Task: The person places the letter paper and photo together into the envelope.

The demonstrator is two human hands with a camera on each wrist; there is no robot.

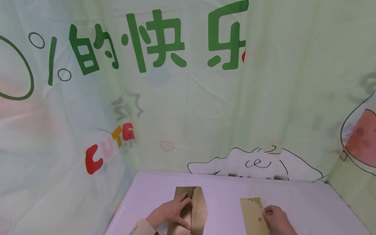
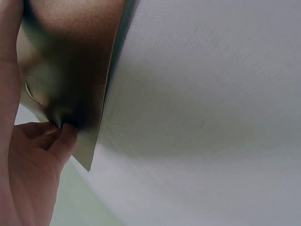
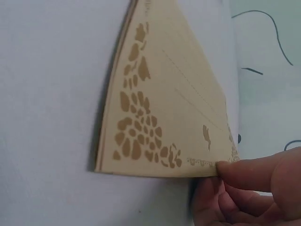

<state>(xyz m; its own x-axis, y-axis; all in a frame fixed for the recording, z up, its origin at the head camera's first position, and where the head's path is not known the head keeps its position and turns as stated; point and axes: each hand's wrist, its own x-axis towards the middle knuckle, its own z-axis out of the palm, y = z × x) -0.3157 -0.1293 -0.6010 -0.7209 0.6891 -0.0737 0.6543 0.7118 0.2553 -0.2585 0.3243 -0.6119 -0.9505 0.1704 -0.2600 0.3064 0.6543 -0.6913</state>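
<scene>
A brown paper envelope (image 1: 200, 209) lies on the table with its pointed flap opened out to the right. My left hand (image 1: 173, 212) grips it at the mouth, thumb and fingers spread apart along the opening. In the left wrist view the bent fingertips of the left hand (image 2: 44, 150) dig in at the edge of the envelope (image 2: 89, 94). Off to the right, my right hand (image 1: 279, 219) pinches a beige card (image 1: 251, 212) by its edge. Brown floral print decorates the card (image 3: 169, 103); the right thumb (image 3: 249, 176) is on its face, other fingers underneath.
The pale lilac table (image 1: 223, 195) stretches between envelope and card. Behind it hangs a cloth backdrop (image 1: 188, 107) printed with green characters and a cartoon dog outline. More cloth (image 1: 58, 140) closes in the left side.
</scene>
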